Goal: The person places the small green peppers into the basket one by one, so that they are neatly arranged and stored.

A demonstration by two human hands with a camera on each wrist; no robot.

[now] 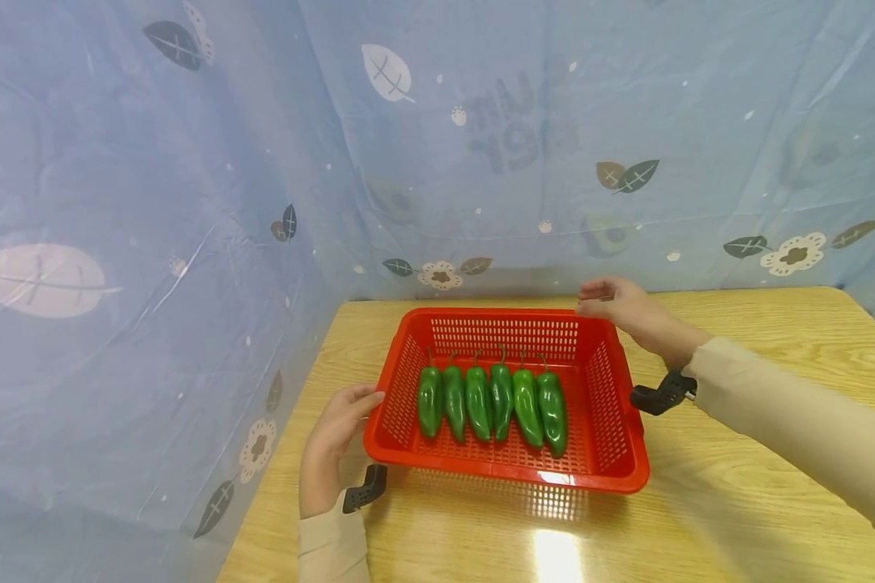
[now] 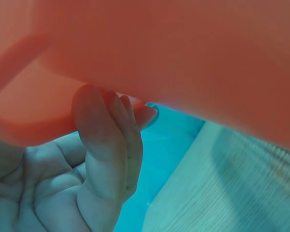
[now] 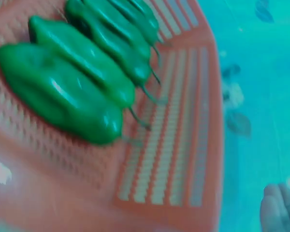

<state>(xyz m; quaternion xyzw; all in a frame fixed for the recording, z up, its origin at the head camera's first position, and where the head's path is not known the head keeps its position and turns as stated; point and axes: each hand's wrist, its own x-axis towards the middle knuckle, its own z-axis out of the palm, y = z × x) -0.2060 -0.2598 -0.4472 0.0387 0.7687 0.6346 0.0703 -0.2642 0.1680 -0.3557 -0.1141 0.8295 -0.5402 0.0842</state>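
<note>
A red plastic basket with slotted sides holds several green chili peppers in a row, stems toward the far side. At its left end my left hand grips the rim. In the left wrist view, the fingers of my left hand curl up against the underside of the rim. My right hand hovers by the far right corner, fingers loosely bent and holding nothing. The right wrist view puts my right hand apart from the basket wall, with the peppers inside.
Beneath the basket is a wood-grain table, which extends to the right. A blue patterned plastic sheet hangs behind the table and along its left side. Each wrist carries a black camera mount.
</note>
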